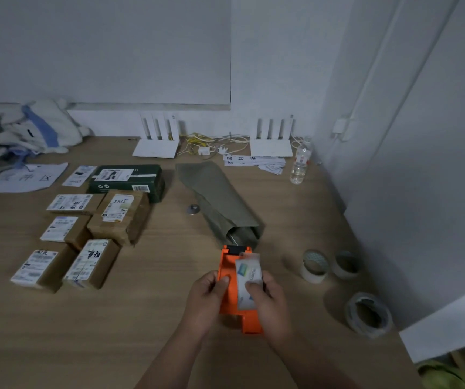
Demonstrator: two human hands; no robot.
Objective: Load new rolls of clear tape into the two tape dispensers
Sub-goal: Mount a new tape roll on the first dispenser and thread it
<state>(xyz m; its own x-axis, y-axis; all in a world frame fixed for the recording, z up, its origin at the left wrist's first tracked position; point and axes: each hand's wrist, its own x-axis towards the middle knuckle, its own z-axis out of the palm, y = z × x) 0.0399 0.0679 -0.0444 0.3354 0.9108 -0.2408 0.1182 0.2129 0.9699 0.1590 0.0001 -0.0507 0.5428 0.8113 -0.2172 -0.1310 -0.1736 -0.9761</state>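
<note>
An orange tape dispenser (228,265) is held just above the wooden table (155,318), near its front. My left hand (206,301) grips its left side. My right hand (269,301) grips its right side, thumb pressed on a white and blue paper label (249,272) lying across the dispenser. Three tape rolls lie to the right: a clear roll (314,266), a second roll (346,265) beside it near the wall, and a larger roll (368,314) closer to me.
Several labelled cardboard parcels (91,234) fill the left of the table, with a dark green box (127,179) behind them. A grey-green bag (220,203) lies just beyond the dispenser. Two white routers (157,147), cables, papers and a water bottle (300,161) line the back wall.
</note>
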